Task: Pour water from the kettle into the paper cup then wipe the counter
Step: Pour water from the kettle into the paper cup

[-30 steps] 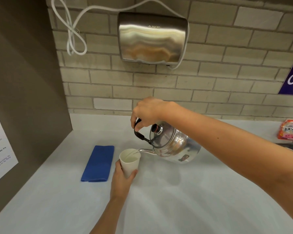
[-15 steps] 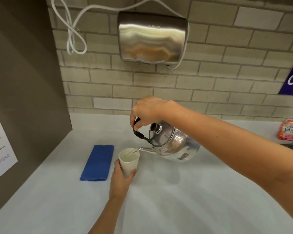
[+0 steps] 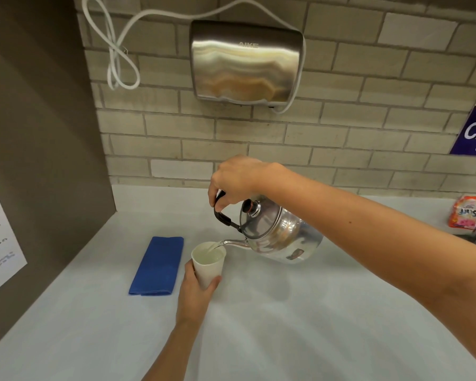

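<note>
Currently, right hand (image 3: 235, 177) grips the black handle (image 3: 222, 214) of the steel kettle (image 3: 282, 239), fingers closed around it. Kettle is held off the tabletop (image 3: 286, 325) and tilted to the left, spout (image 3: 232, 243) down, its tip over the rim of the paper cup (image 3: 208, 264). A thin stream of water runs from the spout into the cup; water is visible inside, level fairly high. Lid knob (image 3: 250, 207) points up and left; lid is seated.

Left hand (image 3: 197, 291) holds the white cup from below and behind, fingers wrapped around its lower half; whether the cup's base touches the tabletop I cannot tell.

Folded blue cloth (image 3: 157, 266) lies flat on the tabletop just left of the cup, not touching it.

Background: steel hand dryer (image 3: 245, 61) on the tiled wall above, with a looped white cord (image 3: 118, 53). An orange-pink sachet (image 3: 466, 215) sits at the far right edge.
</note>
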A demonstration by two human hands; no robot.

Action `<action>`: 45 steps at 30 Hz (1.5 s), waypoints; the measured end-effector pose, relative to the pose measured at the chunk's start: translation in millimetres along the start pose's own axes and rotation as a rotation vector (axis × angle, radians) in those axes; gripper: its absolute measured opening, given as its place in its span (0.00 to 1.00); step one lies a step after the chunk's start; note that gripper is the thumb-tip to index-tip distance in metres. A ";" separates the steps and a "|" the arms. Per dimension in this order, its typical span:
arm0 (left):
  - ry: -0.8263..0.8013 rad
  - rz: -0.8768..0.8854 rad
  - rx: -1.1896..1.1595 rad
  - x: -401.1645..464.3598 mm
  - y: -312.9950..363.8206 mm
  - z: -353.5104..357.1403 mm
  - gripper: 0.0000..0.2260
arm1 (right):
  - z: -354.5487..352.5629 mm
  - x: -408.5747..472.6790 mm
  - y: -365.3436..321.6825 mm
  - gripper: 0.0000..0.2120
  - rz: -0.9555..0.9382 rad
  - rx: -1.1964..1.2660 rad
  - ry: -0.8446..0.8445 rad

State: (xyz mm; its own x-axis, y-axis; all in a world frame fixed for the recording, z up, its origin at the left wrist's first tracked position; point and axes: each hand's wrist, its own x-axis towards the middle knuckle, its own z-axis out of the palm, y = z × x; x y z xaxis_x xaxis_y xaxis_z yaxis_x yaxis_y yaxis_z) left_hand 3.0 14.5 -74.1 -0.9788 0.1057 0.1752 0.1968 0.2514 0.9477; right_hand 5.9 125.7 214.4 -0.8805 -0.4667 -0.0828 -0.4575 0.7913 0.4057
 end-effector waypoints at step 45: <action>-0.007 -0.040 -0.006 -1.6 4.0 -2.0 0.29 | 112.0 31.1 68.5 0.10 0.383 0.624 0.669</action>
State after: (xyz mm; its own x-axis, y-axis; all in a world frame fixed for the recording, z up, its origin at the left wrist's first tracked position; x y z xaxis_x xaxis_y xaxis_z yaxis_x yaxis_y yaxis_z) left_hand 5.3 13.4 -70.0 -0.9855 0.1029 0.1353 0.1572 0.2498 0.9555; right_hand -66.7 209.6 137.6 -0.8190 -0.1109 0.5629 -0.3090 0.9120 -0.2699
